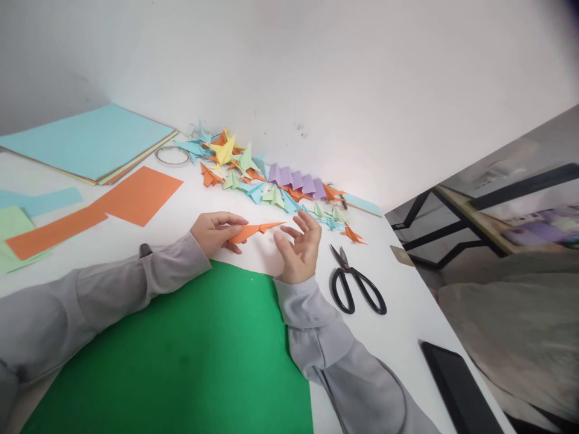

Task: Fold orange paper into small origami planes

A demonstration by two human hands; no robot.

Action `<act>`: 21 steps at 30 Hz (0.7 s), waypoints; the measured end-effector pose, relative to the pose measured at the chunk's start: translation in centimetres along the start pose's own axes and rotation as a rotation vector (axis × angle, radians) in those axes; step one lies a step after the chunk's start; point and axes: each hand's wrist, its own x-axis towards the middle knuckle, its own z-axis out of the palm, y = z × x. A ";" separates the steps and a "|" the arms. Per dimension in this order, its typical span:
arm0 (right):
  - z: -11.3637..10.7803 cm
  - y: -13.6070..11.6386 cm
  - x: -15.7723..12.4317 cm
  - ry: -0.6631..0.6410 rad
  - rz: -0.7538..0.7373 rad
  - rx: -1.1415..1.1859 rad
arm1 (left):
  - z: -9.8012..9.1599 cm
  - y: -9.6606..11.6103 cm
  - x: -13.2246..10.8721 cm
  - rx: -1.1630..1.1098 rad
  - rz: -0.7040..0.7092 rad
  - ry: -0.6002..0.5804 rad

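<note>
Between thumb and fingers, my left hand [217, 234] grips a folded orange paper figure [253, 230], whose thin pointed end reaches to the right. My right hand [301, 248] is raised just beyond that tip, fingers apart and bent, holding nothing. Below both hands lies a green sheet [199, 355] on the white table. Behind them runs a row of small folded paper planes [224, 150] in yellow, blue, green and orange, with a purple pleated paper strip [296, 179] among them. Black-handled scissors [355, 283] lie partly spread to the right of my right hand.
A stack of coloured paper [90, 141] lies at the back left, with a tape roll [172, 155] beside it. Orange paper pieces [142, 196] are at the left. A black phone-like slab [459, 386] rests near the right table edge. A person's clothing [511, 319] shows beyond it.
</note>
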 end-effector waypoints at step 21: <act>-0.4 -0.3 -0.6 -0.175 -0.432 -0.542 | -0.2 0.1 -0.2 0.072 0.078 -0.192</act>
